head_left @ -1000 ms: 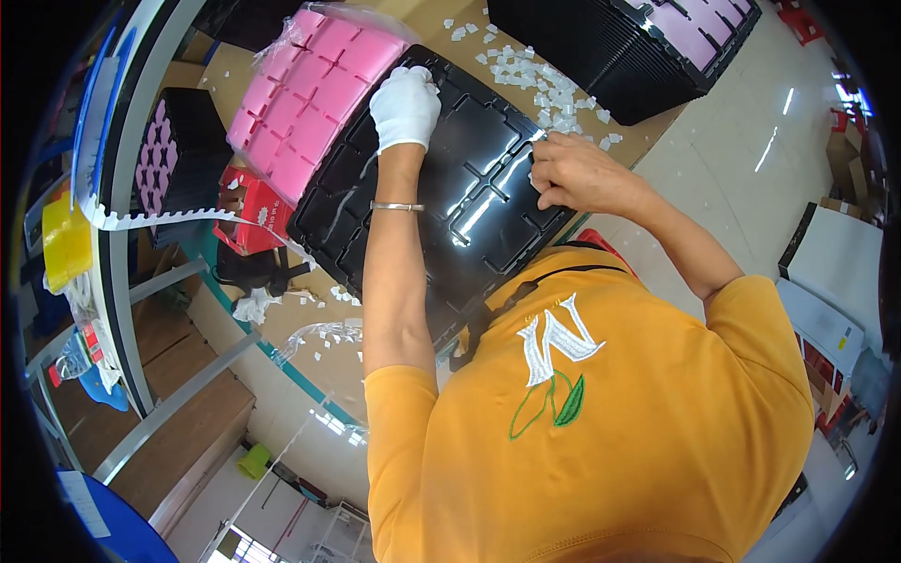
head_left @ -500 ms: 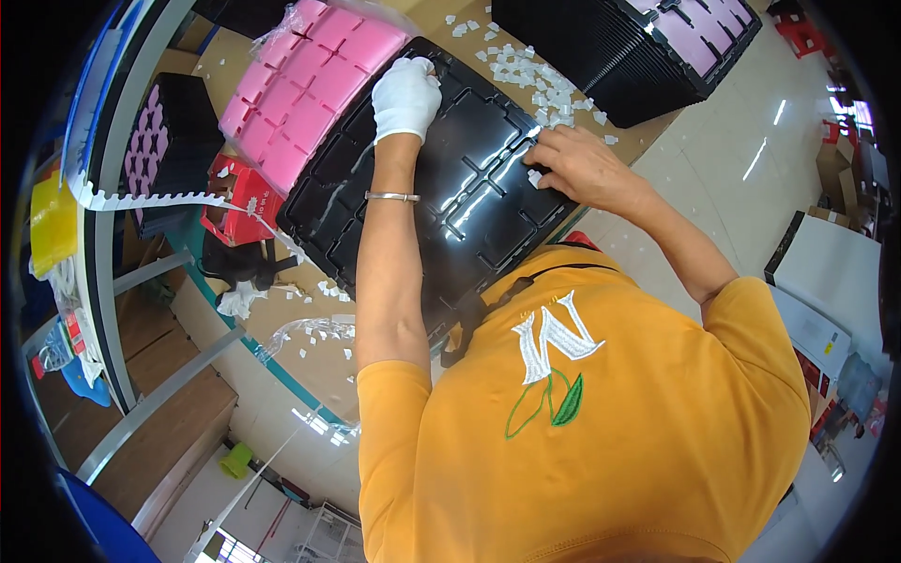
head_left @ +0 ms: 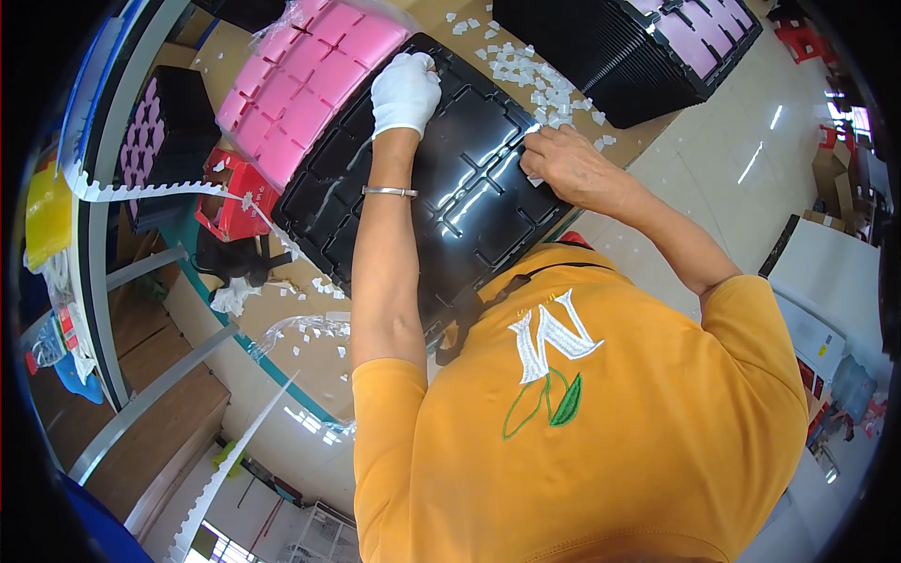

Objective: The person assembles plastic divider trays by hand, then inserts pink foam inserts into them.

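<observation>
Tray (head_left: 460,174): black and glossy, lying at a slant before the shirt (head_left: 638,413), with the pink trays (head_left: 314,89) just past its left edge; whether it is one sheet or the top of several, I cannot tell.
Left hand (head_left: 405,97): white-gloved, fingers curled nearly closed at the tray's far left corner; what lies inside the curl is hidden.
Right hand (head_left: 568,164): bare, fingers bent and drawn close together at the right edge, a white bit (head_left: 535,181) showing by the fingertips; whether it is pinched or only lies there, I cannot tell.
Weight: probably light, if it is thin moulded plastic as the shine and ridges suggest.
Stiffness: ridges likely brace the middle; the flat rim should flex more and could crack if bent sharply.
Grip: smooth faces look slippery, so the glove may hold better than bare skin.
Hold: best taken by the rim at two opposite corners, clear of the moulded middle.
Scraps: loose bits (head_left: 544,84) lie beyond the right hand, near the black stack (head_left: 601,70); they look light and easily scattered.
</observation>
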